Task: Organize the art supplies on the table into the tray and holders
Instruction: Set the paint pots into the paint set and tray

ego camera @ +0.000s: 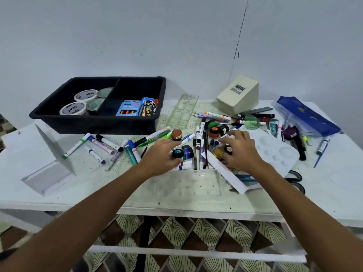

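**Both hands over the heap of paint jars and markers**

The left hand (160, 154) reaches in palm down at mid-worktop, fingers curled around a small black jar with a teal lid (177, 153). The right hand (240, 149) hovers just beside it, fingers spread and relaxed over a small black-lidded jar (228, 149), gripping nothing.

At the left edge a white folded card box (49, 169) stands open, with bare white worktop (176, 191) along the front edge. The black plastic divided tray (102, 122) sits at the back left, holding tape rolls and marker boxes. Loose markers (102, 144) crowd between tray and hands. A white paint palette (275, 148) lies right of the hands, a beige holder (238, 95) at the back, a blue pouch (308, 114) near the right edge.
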Action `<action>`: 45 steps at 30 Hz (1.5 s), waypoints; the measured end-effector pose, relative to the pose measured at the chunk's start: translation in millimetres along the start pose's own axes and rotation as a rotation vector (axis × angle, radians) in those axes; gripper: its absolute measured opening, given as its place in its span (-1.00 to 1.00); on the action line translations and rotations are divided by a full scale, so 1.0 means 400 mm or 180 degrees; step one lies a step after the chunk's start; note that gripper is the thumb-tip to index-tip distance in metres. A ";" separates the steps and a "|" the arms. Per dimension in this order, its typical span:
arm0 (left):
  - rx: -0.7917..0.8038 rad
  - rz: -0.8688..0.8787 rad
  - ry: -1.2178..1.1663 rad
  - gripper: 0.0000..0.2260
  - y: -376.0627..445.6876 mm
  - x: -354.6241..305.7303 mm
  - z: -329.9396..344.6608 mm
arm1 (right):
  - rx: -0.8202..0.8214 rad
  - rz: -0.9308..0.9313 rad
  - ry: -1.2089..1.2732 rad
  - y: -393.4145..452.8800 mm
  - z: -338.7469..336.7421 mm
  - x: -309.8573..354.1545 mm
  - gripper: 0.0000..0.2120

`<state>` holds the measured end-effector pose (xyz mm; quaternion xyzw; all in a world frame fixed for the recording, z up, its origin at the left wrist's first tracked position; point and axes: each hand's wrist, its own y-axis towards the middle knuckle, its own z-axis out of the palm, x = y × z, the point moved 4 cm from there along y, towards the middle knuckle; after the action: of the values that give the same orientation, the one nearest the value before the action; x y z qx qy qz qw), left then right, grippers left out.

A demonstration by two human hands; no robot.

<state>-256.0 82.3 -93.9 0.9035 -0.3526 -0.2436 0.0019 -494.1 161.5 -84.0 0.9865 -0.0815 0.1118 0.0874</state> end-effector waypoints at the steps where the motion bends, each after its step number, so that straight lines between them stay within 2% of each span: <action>1: 0.0083 -0.0071 0.0039 -0.50 0.013 -0.001 0.009 | 0.0201 0.0030 -0.0115 0.006 0.007 -0.004 -0.56; 5: 0.0160 -0.0200 0.0057 -0.62 0.031 -0.002 0.028 | 0.0594 -0.0013 -0.0188 0.017 0.031 -0.004 -0.56; 7: 0.0148 -0.0191 0.0049 -0.68 0.029 -0.001 0.029 | 0.0572 0.0008 -0.0093 0.022 0.033 -0.004 -0.62; 10: 0.0078 -0.0215 -0.0108 -0.65 0.021 0.012 0.016 | 0.0296 0.0031 0.0123 0.029 0.016 -0.004 -0.63; 14: -0.0169 -0.0163 -0.0368 -0.62 0.006 0.020 -0.036 | -0.0229 -0.0076 0.1199 0.027 -0.033 0.037 -0.69; 17: -0.0271 -0.0105 -0.0561 -0.62 -0.023 0.024 -0.087 | -0.0027 -0.0170 0.2236 0.007 -0.049 0.111 -0.72; 21: -0.0263 -0.0230 -0.0919 -0.61 -0.092 0.046 -0.147 | 0.0358 -0.0427 0.2851 -0.020 -0.029 0.211 -0.71; 24: -0.0158 -0.0242 -0.0933 -0.63 -0.148 0.065 -0.167 | 0.0547 -0.0731 0.2635 -0.031 -0.001 0.278 -0.67; 27: -0.0038 -0.0267 -0.0864 -0.63 -0.193 0.086 -0.160 | 0.0988 -0.0756 0.2471 -0.044 0.037 0.328 -0.60; 29: -0.0015 -0.0317 -0.0844 -0.63 -0.211 0.096 -0.149 | 0.1078 -0.0775 0.2364 -0.048 0.053 0.348 -0.59; 33: -0.0027 -0.0293 -0.0658 -0.62 -0.223 0.105 -0.130 | 0.0891 -0.1060 0.1908 -0.057 0.055 0.370 -0.69; 39: 0.0064 -0.0120 -0.0292 -0.65 -0.218 0.099 -0.107 | 0.0727 -0.1081 0.1560 -0.076 0.096 0.394 -0.63; 45: 0.0154 -0.0091 -0.0264 -0.63 -0.227 0.108 -0.085 | 0.0148 -0.1566 0.0858 -0.100 0.125 0.409 -0.66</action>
<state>-156.1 117.2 -98.7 0.8974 -0.3452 -0.2722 -0.0381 -319.0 167.7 -99.7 0.9546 0.1754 0.2193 0.0994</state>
